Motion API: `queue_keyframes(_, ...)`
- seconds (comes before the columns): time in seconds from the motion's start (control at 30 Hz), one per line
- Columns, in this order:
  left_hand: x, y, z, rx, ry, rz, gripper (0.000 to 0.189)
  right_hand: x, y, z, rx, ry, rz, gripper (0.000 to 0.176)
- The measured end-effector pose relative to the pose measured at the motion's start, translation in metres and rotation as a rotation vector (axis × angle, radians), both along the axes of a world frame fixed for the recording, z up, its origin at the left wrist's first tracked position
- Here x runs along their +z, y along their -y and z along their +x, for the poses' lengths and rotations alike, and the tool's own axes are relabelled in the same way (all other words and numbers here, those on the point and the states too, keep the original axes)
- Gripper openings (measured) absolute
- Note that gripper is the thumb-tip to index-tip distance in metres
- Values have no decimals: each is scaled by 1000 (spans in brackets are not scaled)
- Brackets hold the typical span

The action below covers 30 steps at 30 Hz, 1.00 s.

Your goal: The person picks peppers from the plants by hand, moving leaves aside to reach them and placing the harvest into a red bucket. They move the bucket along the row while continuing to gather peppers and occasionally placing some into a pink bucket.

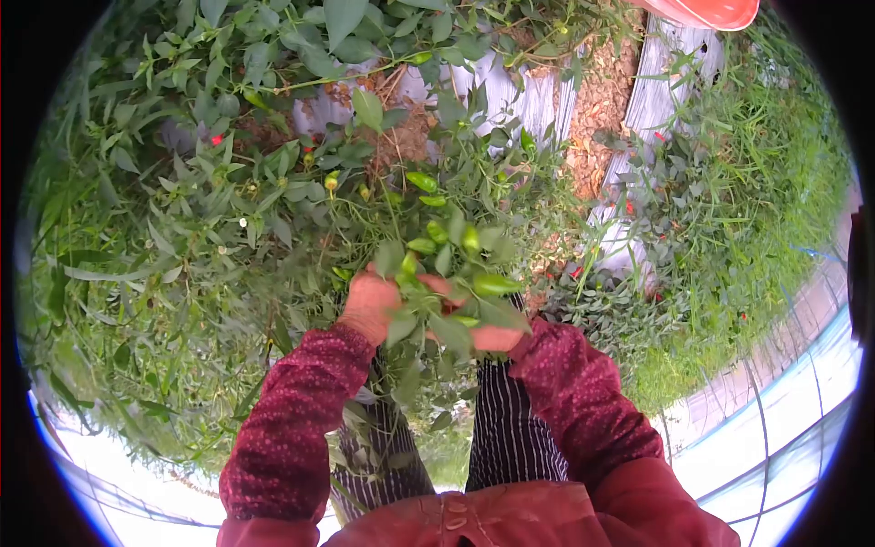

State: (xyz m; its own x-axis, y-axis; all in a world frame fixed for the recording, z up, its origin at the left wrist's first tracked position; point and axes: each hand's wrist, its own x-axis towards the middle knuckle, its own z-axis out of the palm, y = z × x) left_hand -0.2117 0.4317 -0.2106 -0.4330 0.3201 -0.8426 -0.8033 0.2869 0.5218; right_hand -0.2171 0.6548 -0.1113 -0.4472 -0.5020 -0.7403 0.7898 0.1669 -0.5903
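A chili pepper plant with light green peppers [497,285] and broad leaves stands right in front of me. My left hand [369,305] is in among its stems, curled at the near side of a leafy branch [422,301]. Leaves cover most of those fingertips. On the other side of the branch, my right hand [497,335] reaches in with its palm partly showing. Foliage and motion blur hide its fingers. More green peppers [422,182] hang just beyond both hands.
Grey plastic mulch [652,87] and brown dry litter [602,109] run between the plants. A red-orange container [706,11] stands at the top right. Tall grass [766,182] grows on the right. Small red peppers [576,272] dot the lower plants.
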Motion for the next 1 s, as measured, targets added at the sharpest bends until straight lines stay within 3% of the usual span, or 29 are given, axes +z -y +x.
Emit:
queue_keyframes(0.03,29,-16,-33,-700,-351,-105,23,-7,3,8,-219,-53,-100,77)
queue_keyframes(0.07,46,-24,-53,-1402,-704,-211,24,-12,9,14,-226,-55,-101,77)
queue_keyframes(0.1,-33,27,23,-663,-295,-159,27,-18,17,18,-374,40,-162,79)
queue_keyframes(0.13,-30,27,19,-669,-299,-163,27,-23,24,17,-519,136,-226,80)
queue_keyframes(0.17,-15,22,7,-464,-248,-37,28,-5,25,-5,-645,321,-138,74)
queue_keyframes(0.2,7,12,-10,-259,-192,87,29,-4,22,-11,-651,326,-142,74)
queue_keyframes(0.23,51,-19,-61,-1159,-371,-233,31,-6,19,-16,-634,411,-241,69)
queue_keyframes(0.27,50,-20,-57,-1168,-367,-230,31,-8,17,-18,-617,494,-340,64)
queue_keyframes(0.33,49,-21,-52,451,713,29,34,-9,27,-18,-729,425,-441,58)
queue_keyframes(0.37,52,-22,-47,993,836,-7,37,-10,27,-20,-562,418,-392,57)
queue_keyframes(0.4,54,-23,-45,991,832,-13,37,-8,27,-23,-395,408,-343,56)
queue_keyframes(0.47,57,-23,-41,905,759,105,38,-2,29,-31,-338,404,-291,55)
queue_keyframes(0.53,53,-16,-39,859,718,155,39,15,20,-54,-95,155,-95,58)
queue_keyframes(0.57,45,-10,-40,335,355,254,37,7,28,-46,-98,150,-103,58)
queue_keyframes(0.6,33,-2,-39,-191,-11,331,35,-9,40,-30,-247,55,6,62)
queue_keyframes(0.63,14,1,-36,-345,284,-92,27,-14,46,-27,-394,-38,120,65)
queue_keyframes(0.67,7,7,-27,-347,283,-93,27,-16,46,-22,-396,-39,120,65)
queue_keyframes(0.73,6,3,-21,451,630,-66,26,-16,43,-20,-667,164,62,70)
queue_keyframes(0.77,3,2,-20,615,766,-63,24,-23,48,-11,-720,112,96,70)
queue_keyframes(0.8,10,-5,-27,614,768,-62,24,-14,39,-21,-720,112,99,70)
queue_keyframes(0.87,32,-22,-48,506,789,-129,25,7,15,-50,-695,553,-244,64)
queue_keyframes(0.9,30,-21,-45,509,793,-130,25,1,14,-48,-580,578,-247,58)
queue_keyframes(0.93,26,-19,-43,346,740,-91,27,-3,17,-44,-578,579,-245,58)
queue_keyframes(0.97,22,-18,-42,186,679,-52,29,-9,22,-40,-429,430,-154,54)
queue_keyframes(1.0,16,-12,-42,190,676,-55,29,-16,28,-34,-280,281,-69,51)
